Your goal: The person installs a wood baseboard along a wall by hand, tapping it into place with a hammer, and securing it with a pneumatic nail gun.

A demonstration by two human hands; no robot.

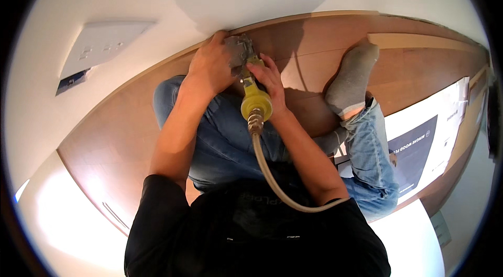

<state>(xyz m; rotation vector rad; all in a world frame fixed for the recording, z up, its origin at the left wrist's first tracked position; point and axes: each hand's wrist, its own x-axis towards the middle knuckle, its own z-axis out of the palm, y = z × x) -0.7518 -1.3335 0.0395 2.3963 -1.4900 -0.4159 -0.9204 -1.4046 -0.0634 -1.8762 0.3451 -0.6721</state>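
My right hand is wrapped round the handle of an air nail gun, which has a yellow-green body and a grey metal head. Its head lies close to the thin wooden trim strip along the foot of the wall. A beige air hose runs from a metal coupling at the handle's end back over my right forearm. On the other side of the tool's head, my left hand is closed, its fingers bent against the trim strip; some fingertips are hidden.
A loose wooden strip lies on the brown wood floor beyond my grey-socked foot. White and dark packaging is spread at the right. A white wall plate hangs tilted above an opening at the left.
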